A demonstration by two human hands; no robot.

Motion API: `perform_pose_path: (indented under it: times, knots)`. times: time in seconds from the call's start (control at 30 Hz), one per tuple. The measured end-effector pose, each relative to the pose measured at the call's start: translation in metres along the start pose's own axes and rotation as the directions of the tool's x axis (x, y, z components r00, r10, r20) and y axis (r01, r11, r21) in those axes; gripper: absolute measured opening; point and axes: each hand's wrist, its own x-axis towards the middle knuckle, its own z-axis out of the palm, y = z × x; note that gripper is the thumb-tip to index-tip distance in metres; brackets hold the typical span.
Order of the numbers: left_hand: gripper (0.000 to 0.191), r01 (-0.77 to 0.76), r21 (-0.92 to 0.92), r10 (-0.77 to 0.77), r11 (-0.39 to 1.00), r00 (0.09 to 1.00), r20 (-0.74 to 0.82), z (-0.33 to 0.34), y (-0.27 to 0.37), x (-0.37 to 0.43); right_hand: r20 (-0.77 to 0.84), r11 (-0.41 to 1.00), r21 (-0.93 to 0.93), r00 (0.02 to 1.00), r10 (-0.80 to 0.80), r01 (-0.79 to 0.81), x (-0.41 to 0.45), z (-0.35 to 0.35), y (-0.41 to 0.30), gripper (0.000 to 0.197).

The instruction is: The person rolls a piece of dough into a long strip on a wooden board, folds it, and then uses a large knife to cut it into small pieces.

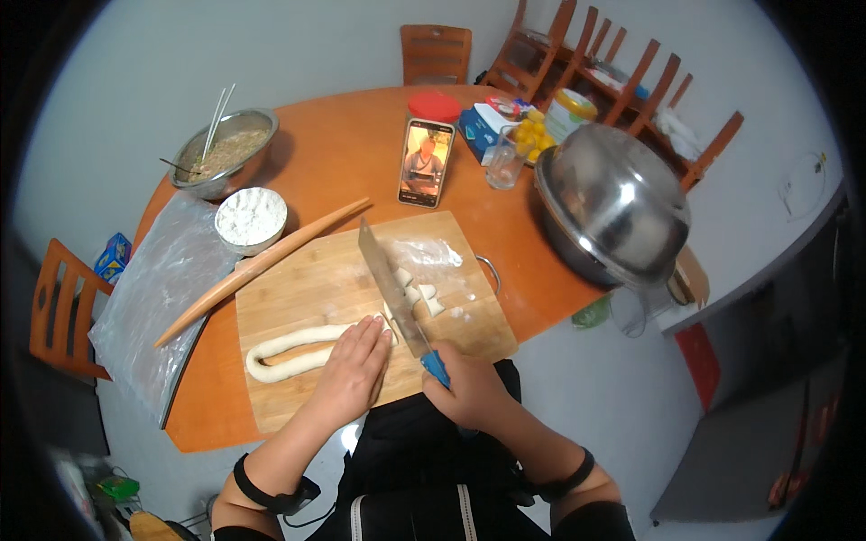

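Note:
A long rope of dough (270,348), bent into a U, lies on the wooden cutting board (298,277). My left hand (355,365) is laid over its right end, fingers together, holding it against the board. My right hand (467,382) grips the blue handle of a kitchen knife (389,274). The broad blade stands just right of my left fingertips and points away from me, at the rope's cut end. Several small cut dough pieces (427,297) sit to the right of the blade, some partly hidden by it. Loose flour (429,253) dusts the board beyond them.
A tapered rolling pin (264,267) slants across the board's left corner, near a bowl of flour (251,216). Behind stands a metal basin of filling (230,152) with chopsticks. A propped phone (426,162), a glass mug (505,162) and a large covered metal bowl (612,203) stand beyond the board.

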Motion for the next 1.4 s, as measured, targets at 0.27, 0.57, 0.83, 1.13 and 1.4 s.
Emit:
perform_pose_path:
  times: [0.27,0.57,0.83,1.13,1.4]
  knots:
    - [0.031,0.011,-0.017,-0.011,1.0,0.999,0.033,-0.014,-0.008,0.003,-0.18,0.945,0.327,0.98,0.085,-0.022,-0.013,-0.022,0.0,0.045]
    - [0.045,-0.023,0.14,0.0,0.99,0.987,0.164,-0.017,0.002,-0.01,0.08,0.902,0.409,0.99,0.119,-0.141,-0.037,-0.026,-0.016,0.05]
    - [0.047,0.012,0.231,-0.05,0.973,0.986,0.161,-0.011,-0.013,0.001,0.122,0.906,0.385,0.983,0.139,-0.176,-0.029,-0.025,-0.023,0.049]
    - [0.044,0.075,0.225,-0.097,0.972,0.991,0.091,-0.008,-0.018,0.013,0.11,0.927,0.344,0.987,0.12,-0.151,-0.025,-0.02,-0.019,0.048]
    - [0.041,0.103,0.102,-0.108,0.989,0.993,0.045,-0.006,-0.021,0.014,0.115,0.953,0.292,0.992,0.045,-0.077,-0.019,-0.006,-0.026,0.046]
